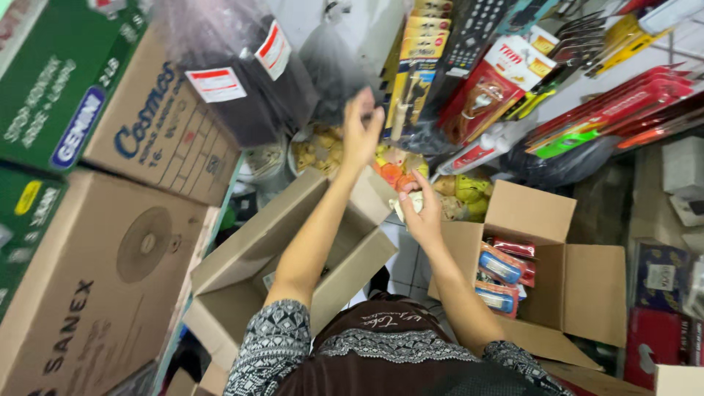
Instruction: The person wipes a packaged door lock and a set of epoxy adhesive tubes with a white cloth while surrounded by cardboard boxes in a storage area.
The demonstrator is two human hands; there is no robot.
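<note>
My left hand (362, 130) is raised with its fingers apart, blurred, just below hanging dark plastic bags (249, 81) and yellow carded packets (414, 70); nothing shows in it. My right hand (425, 214) is lower, its fingers closed around a small pale object (401, 207), above the gap between two open cardboard boxes. The box on the right (579, 282) holds several red and blue packets (502, 271). The box on the left (293, 235) has its flaps up under my left forearm, and its contents are hidden.
Large closed cartons (95, 279) are stacked at the left, with green ones (51, 88) above. Bags of small yellow and orange goods (396, 172) lie beyond the boxes. Hanging remote controls (477, 33), red packaged tools (623, 103) and small boxes (682, 172) crowd the right.
</note>
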